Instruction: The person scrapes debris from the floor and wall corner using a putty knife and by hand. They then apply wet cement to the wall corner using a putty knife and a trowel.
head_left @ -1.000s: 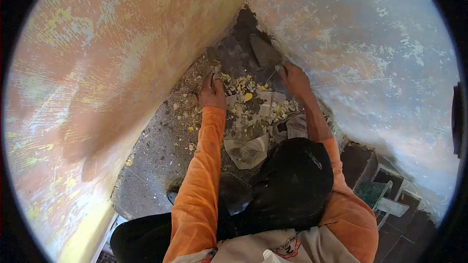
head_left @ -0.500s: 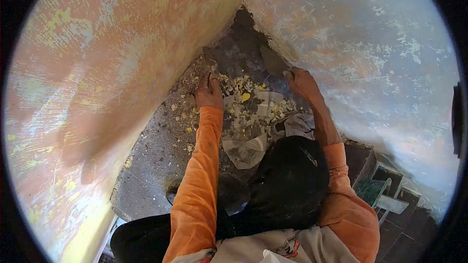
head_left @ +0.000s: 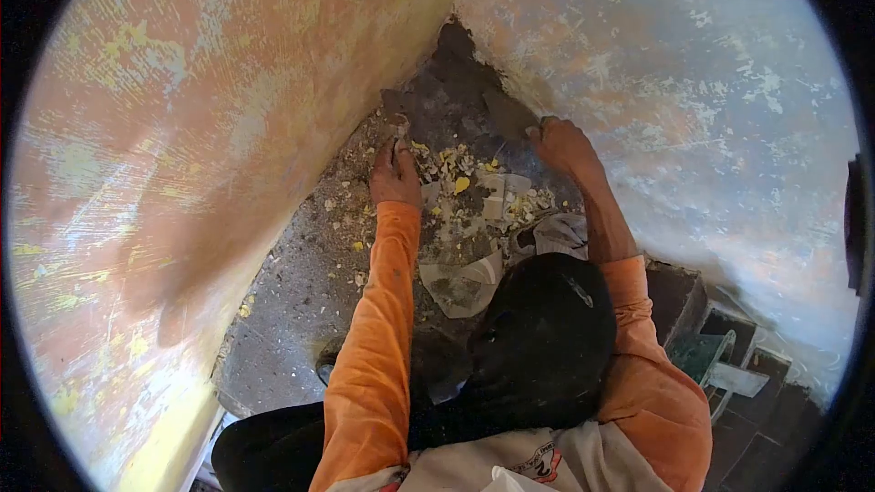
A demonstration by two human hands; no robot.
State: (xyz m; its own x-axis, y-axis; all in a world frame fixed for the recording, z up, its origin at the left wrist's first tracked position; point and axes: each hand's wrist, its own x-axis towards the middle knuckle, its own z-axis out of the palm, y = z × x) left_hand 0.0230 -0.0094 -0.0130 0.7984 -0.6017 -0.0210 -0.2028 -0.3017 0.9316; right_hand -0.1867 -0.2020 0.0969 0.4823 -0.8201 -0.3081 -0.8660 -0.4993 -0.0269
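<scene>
My left hand (head_left: 396, 175) is low over the floor beside the left wall, fingers curled together. A small pale bit shows at its fingertips, but I cannot make out what it is. In my right hand (head_left: 564, 147) is a scraper (head_left: 509, 113) with a wide dark blade; its handle is hidden in my grip. The blade lies at the foot of the right wall, pointing toward the corner. Between my hands, yellow and white paint flakes (head_left: 456, 164) are scattered over the dark floor, with a larger yellow chip (head_left: 462, 185) among them.
Worn sheets of paper (head_left: 462, 284) and a crumpled grey cloth (head_left: 560, 234) lie near my knee (head_left: 547, 342). Scraped walls (head_left: 182, 128) meet at the corner ahead. At right, a green and white object (head_left: 729, 374) stands by dark steps (head_left: 676, 301).
My right hand has shifted slightly upward along the wall with the scraper. The left hand stays almost in place; the whole view has shifted a little.
</scene>
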